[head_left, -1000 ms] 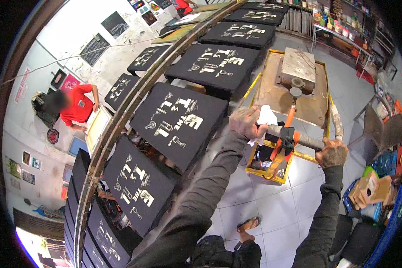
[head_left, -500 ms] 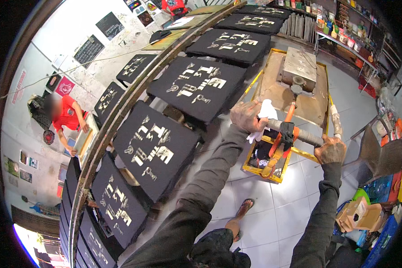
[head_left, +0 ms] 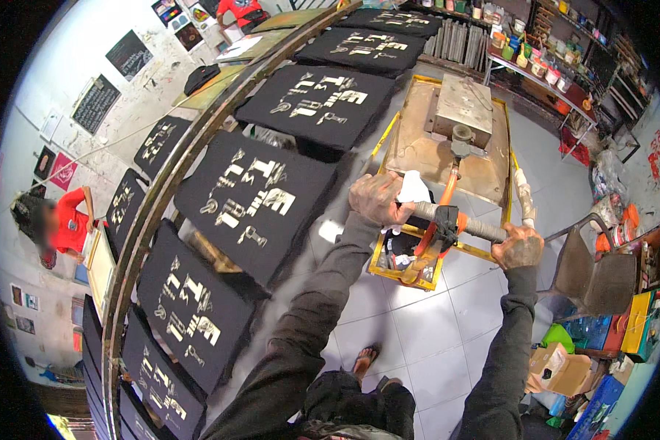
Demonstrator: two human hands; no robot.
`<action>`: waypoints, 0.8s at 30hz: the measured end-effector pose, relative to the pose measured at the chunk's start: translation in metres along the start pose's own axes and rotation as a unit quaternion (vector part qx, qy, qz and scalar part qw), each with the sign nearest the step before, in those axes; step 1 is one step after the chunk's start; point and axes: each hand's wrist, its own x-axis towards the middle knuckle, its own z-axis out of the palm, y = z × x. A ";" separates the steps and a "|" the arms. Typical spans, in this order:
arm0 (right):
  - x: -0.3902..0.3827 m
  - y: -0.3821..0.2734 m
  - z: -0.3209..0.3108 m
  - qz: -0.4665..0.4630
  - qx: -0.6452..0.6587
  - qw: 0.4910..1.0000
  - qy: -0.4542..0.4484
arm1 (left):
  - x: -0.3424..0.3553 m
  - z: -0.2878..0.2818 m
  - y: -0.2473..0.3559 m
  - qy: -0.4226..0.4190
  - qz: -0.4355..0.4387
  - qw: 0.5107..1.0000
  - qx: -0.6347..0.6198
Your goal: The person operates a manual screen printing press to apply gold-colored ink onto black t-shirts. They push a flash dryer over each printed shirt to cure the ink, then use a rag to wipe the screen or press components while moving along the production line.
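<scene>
2 hands grip grey handle bar of yellow cart.

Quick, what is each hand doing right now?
Left hand: closed around the grey handle bar, a white cloth beside it.
Right hand: closed on the same bar's other end.

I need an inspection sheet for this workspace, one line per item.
Surface: pale tiled floor.
Job's things: yellow-framed cart with grey handle bar and metal box.
Clutter: cardboard box, metal chair.
Hands: left hand and right hand both grip the bar.
Cables: orange hose on cart.
Surroundings: black printed shirts in a row; person in red; shelves with jars.
</scene>
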 end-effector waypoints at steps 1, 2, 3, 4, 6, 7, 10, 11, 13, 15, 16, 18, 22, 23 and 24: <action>0.014 0.011 0.006 0.008 0.002 1.000 -0.014 | 0.009 0.016 -0.004 -0.002 0.001 1.000 0.000; 0.029 0.022 0.011 0.000 0.004 1.000 0.002 | 0.018 0.031 -0.009 -0.004 0.002 1.000 -0.001; 0.045 0.032 0.016 -0.008 0.006 1.000 0.017 | 0.027 0.046 -0.014 -0.005 0.002 1.000 -0.001; 0.058 0.041 0.023 -0.015 0.007 0.999 0.029 | 0.034 0.063 -0.020 0.009 0.007 1.000 0.003; 0.089 0.060 0.035 -0.008 0.008 1.000 0.017 | 0.050 0.098 -0.033 0.037 0.016 0.999 0.013; 0.108 0.069 0.041 -0.007 0.011 1.000 0.015 | 0.059 0.114 -0.040 0.051 0.024 0.998 0.019; 0.157 0.095 0.056 -0.010 0.014 1.000 0.021 | 0.086 0.161 -0.058 0.076 0.039 0.996 0.033; 0.173 0.104 0.061 -0.013 0.019 0.999 0.025 | 0.093 0.175 -0.064 0.054 0.035 0.997 0.034; 0.202 0.120 0.071 0.008 0.024 1.000 0.009 | 0.111 0.201 -0.073 0.010 0.025 0.999 0.041; 0.236 0.142 0.085 0.001 0.040 0.999 0.004 | 0.133 0.230 -0.081 0.045 0.027 0.998 0.038; 0.252 0.153 0.094 -0.010 0.048 0.999 0.005 | 0.142 0.249 -0.084 0.063 0.027 0.997 0.032; 0.283 0.177 0.103 -0.032 0.053 0.998 0.001 | 0.158 0.280 -0.090 0.051 0.021 0.997 0.049; 0.342 0.220 0.125 -0.041 0.046 0.998 -0.019 | 0.186 0.337 -0.099 0.031 0.009 0.997 0.077; 0.360 0.231 0.131 -0.050 0.043 0.998 -0.007 | 0.195 0.351 -0.103 0.022 0.004 0.996 0.090; 0.376 0.243 0.137 -0.059 0.040 0.997 0.006 | 0.201 0.366 -0.105 0.045 0.011 0.994 0.096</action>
